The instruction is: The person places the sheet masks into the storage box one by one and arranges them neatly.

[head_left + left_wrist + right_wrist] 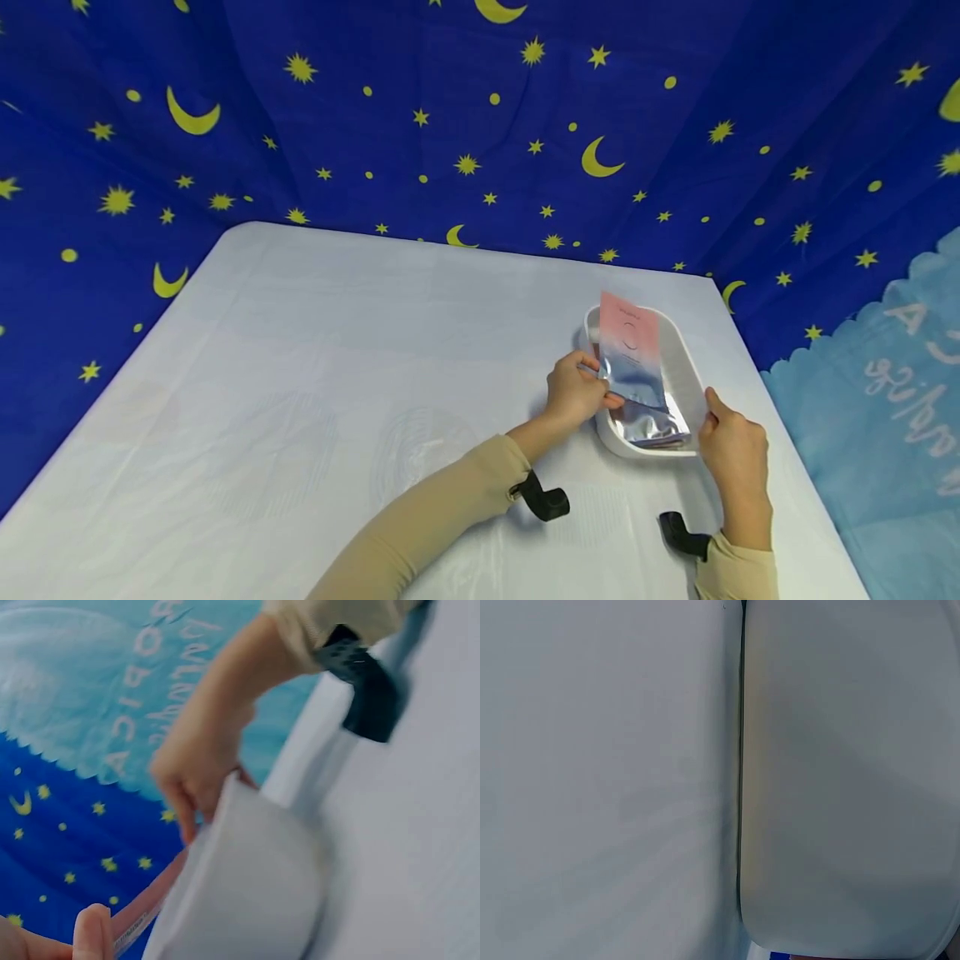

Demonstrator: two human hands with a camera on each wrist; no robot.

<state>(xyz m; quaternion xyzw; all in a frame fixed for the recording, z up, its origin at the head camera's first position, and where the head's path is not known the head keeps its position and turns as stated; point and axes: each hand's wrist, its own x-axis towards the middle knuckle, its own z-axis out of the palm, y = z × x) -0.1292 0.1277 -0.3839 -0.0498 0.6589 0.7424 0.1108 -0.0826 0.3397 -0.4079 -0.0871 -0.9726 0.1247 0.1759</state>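
A white oval tub [684, 367] stands at the right side of the table, with its pale outer wall [847, 765] filling much of the right wrist view. My left hand [576, 390] pinches the lower left edge of a flat foil packet [630, 342], pink fading to blue, above the tub. Beneath it, a shiny silver packet [651, 423] lies inside; whatever is under that is mostly hidden. My right hand [738, 446] holds the tub's right rim between thumb and fingers. In the left wrist view, left fingertips [91, 930] show beside the pink packet [146, 900].
A white cloth covers the table [315, 358]. Behind it hangs a dark blue curtain [420, 75] with yellow moons and stars; a light blue lettered section [885, 400] is on the right. Black curved mounts [546, 498] stick out from both wrists.
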